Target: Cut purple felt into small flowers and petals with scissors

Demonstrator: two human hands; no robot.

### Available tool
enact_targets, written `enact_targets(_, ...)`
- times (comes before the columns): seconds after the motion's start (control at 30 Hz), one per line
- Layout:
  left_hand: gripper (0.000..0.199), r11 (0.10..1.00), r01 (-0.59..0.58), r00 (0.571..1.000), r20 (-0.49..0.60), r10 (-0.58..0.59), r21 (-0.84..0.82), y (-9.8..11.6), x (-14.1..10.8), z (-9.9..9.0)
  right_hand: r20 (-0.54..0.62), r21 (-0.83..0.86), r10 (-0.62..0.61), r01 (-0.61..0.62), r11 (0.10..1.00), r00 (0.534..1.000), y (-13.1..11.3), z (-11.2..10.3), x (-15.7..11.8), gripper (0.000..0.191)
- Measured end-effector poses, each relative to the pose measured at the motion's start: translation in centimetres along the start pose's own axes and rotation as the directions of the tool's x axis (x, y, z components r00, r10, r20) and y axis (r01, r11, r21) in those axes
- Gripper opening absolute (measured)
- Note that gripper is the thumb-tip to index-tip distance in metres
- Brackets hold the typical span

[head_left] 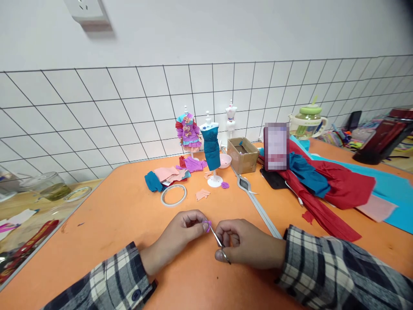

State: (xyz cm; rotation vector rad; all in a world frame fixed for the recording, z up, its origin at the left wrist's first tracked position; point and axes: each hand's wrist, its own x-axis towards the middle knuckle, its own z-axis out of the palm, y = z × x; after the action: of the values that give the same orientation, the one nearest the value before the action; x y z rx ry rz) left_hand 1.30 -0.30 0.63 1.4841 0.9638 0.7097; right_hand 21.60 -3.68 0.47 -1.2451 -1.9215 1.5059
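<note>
Left hand and right hand meet low over the orange surface: the left pinches a small purple piece between thumb and forefinger, while the right curls round the handles of slim scissors, tips up against that piece. Whether the blades are parted is too small to tell.

The likeliest trouble is a nick to the left thumb or forefinger, since the metal tips sit right beside them and the piece leaves little to hold. A loose pinch could let the thin material twist, sending a cut crooked or too deep; too tight a one might crush it.

If it drops, it could be mistaken for the purple rosette or lost near the peach scrap. A forward jolt of either hand might topple the teal-wrapped dress form on its small round base, and the right sleeve could drag the grey strip just beside it.
</note>
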Motion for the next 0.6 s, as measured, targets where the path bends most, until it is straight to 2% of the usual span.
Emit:
enact_targets(0.27,0.024,1.000,-0.015,0.999,0.043,0.014,0.006,-0.13,0.03,-0.36,0.071,0.029,-0.005,0.003,1.000,0.997,0.00,-0.30,-0.11,0.025)
enact_targets(0.6,0.026,1.000,-0.007,0.999,0.044,0.008,-0.017,-0.34,0.13,-0.48,0.060,0.029,-0.001,0.000,1.000,0.998,0.30,-0.18,0.14,0.025)
